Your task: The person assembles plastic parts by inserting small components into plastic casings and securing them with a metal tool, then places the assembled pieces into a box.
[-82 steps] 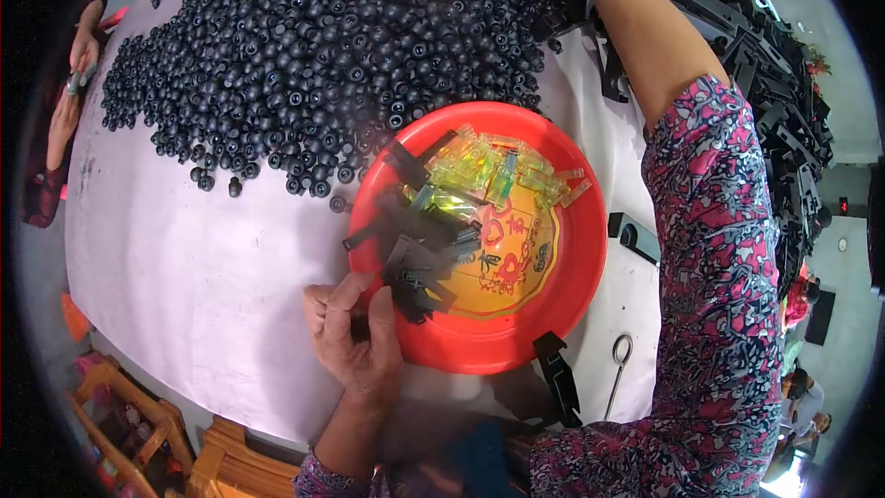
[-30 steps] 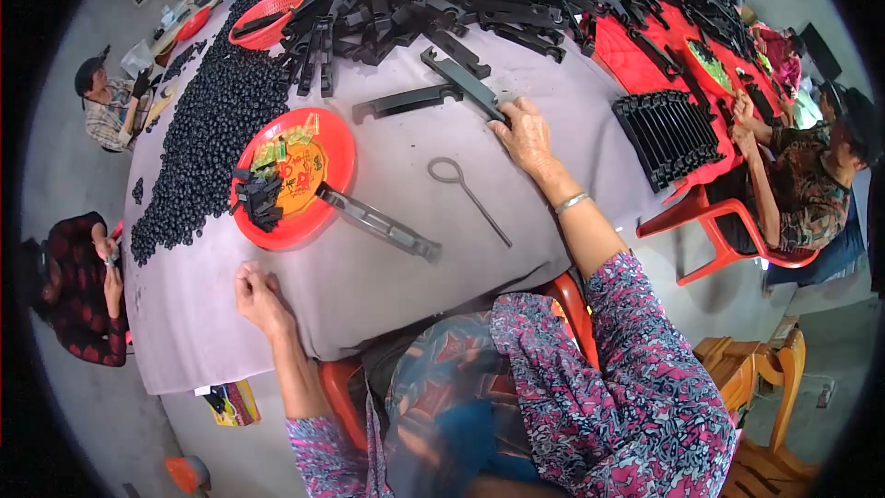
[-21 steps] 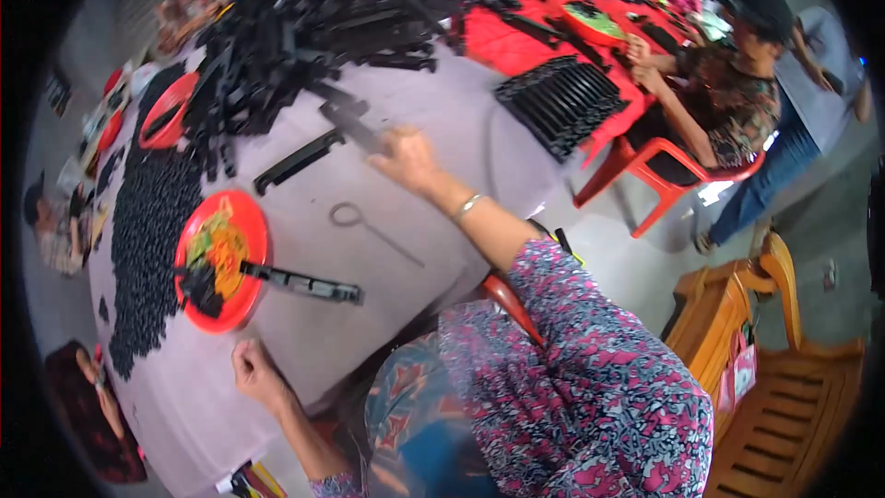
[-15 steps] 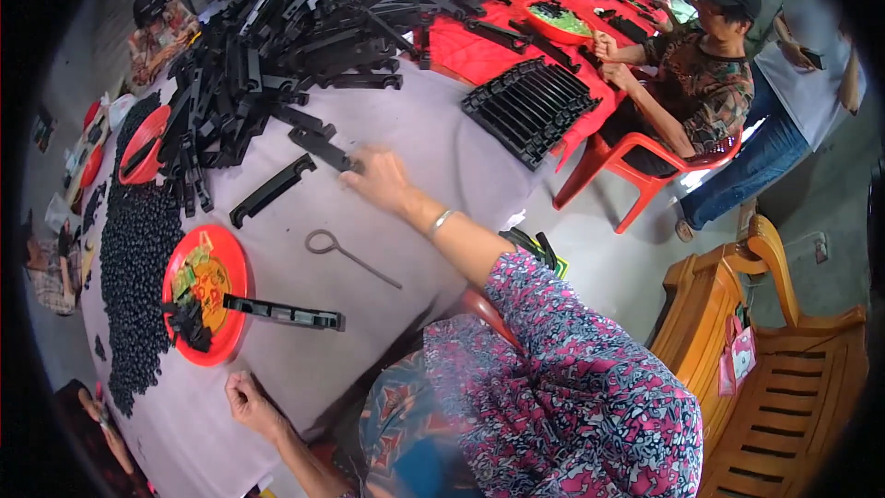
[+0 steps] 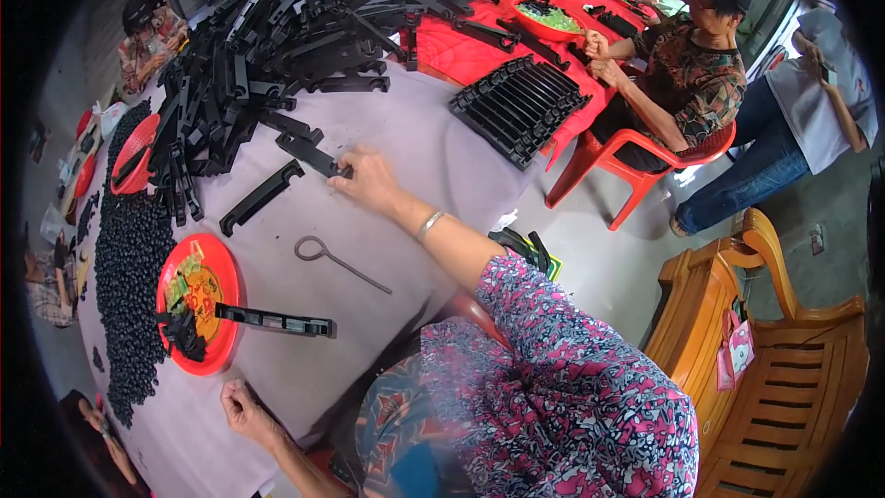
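My right hand (image 5: 369, 177) reaches over the cloth-covered table, its fingers closed on the near end of a black plastic bar (image 5: 313, 155). The bar's other end lies by the edge of the big pile of similar bars (image 5: 304, 28). Close to the table's near edge, my left hand (image 5: 249, 413) rests with curled fingers; whatever they hold, if anything, is hidden. Beyond it, a red plate (image 5: 232, 267) carries small black parts and green scraps. A slotted black bar (image 5: 277, 320) lies with one end on the plate. Another bar (image 5: 261, 198) lies alone on the cloth.
A looped metal rod (image 5: 346, 267) lies between my hands. Many small black pieces (image 5: 138, 286) cover the left side. A row of aligned bars (image 5: 518, 109) sits at the right beside a red cloth. A person (image 5: 691, 65) works on a red chair; a wooden bench (image 5: 774, 369) stands behind.
The view has shifted slightly. My right hand, blurred before, is now sharper with its fingers on the bar's end. My left hand stays curled. The standing person at the right has shifted.
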Motion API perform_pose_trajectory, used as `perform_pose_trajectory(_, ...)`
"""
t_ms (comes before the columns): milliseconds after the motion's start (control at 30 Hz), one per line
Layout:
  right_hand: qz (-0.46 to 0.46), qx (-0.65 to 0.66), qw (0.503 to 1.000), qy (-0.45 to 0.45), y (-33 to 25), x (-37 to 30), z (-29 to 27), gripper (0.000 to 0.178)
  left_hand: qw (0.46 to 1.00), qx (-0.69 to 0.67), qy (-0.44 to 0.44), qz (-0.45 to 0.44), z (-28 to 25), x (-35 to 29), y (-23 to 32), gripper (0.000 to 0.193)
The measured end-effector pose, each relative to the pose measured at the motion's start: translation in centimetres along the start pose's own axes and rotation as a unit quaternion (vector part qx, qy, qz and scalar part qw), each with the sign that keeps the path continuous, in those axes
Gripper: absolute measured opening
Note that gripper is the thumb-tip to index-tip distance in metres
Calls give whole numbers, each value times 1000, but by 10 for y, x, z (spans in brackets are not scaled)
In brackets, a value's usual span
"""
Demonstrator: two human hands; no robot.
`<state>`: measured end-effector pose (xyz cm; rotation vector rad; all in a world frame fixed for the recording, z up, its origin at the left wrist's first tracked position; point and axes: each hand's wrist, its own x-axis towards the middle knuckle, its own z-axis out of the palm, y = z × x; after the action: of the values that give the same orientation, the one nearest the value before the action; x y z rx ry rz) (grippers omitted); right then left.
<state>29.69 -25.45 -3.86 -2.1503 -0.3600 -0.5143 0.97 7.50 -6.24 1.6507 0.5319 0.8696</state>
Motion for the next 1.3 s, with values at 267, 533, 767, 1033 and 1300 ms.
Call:
perform_pose_trajectory(267,-19,-91,995,-24,-8,-1,12,32,997,75,26,11,-9,-9,12,7)
perform_pose_trajectory(533,-34,-62,996,-49,10,6,5,35,998,31,44,-11,5,-14,19,3)
perform_pose_trajectory(767,-50,-54,997,-18,0,4,1,45,1000,20,9,-16,5,-13,21,7)
perform_pose_trajectory(1033,-129,-87,986,63,-34,-4,-2,32,999,-35,22,-35,5,-15,25,5)
perform_pose_trajectory(1300,-127,85,951,-269,-155,-73,13,47,999,-17,18,-23,6,-15,24,4)
